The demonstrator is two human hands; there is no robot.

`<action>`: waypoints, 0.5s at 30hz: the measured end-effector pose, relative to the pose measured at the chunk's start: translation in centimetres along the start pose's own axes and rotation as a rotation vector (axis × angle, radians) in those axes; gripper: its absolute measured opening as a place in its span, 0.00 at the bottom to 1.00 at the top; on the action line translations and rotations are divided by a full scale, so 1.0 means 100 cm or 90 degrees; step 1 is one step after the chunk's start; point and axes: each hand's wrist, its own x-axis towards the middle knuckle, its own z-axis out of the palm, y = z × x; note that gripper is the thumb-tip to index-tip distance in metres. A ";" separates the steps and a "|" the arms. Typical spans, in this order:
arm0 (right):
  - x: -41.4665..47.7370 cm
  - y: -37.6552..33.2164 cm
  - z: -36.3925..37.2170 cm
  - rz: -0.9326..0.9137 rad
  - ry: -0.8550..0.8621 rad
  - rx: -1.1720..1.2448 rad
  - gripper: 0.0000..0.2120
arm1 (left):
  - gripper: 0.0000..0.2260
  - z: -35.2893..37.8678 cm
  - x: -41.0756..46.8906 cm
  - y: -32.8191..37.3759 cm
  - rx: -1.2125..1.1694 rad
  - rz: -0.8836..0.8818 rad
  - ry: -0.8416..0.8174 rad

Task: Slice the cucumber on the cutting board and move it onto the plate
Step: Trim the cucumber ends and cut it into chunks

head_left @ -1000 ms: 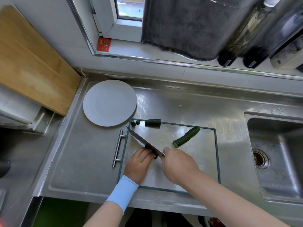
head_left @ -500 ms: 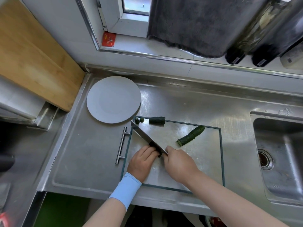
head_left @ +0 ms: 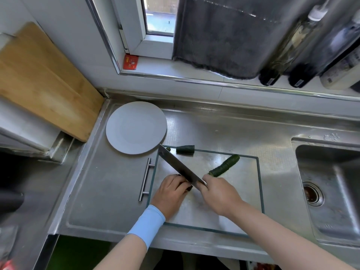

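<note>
Steel sink (head_left: 335,172) at right, wooden board (head_left: 44,82) leaning left; bottles (head_left: 282,55), dark towel (head_left: 218,36) behind

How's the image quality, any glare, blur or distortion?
Head view: fisheye distortion bows the window ledge and bottles; daylight glares off the steel counter and glass cutting board; the towel looks smeared; the knife in the right hand is sharp; the cucumber piece in the left hand is shadowed.

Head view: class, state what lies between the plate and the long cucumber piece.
A short cucumber stub, at the cutting board's far edge, lies between plate and long cucumber piece; the head view shows it.
</note>
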 end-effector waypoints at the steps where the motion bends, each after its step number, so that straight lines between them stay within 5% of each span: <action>1: -0.001 0.001 -0.004 0.001 0.009 0.006 0.16 | 0.09 -0.001 0.004 -0.002 0.008 0.015 -0.015; 7: -0.005 0.008 -0.018 0.001 0.047 0.026 0.15 | 0.14 -0.012 0.024 -0.020 0.082 0.142 -0.188; 15: -0.011 0.018 -0.028 -0.028 0.092 -0.042 0.14 | 0.11 -0.047 0.031 -0.036 0.104 -0.081 -0.185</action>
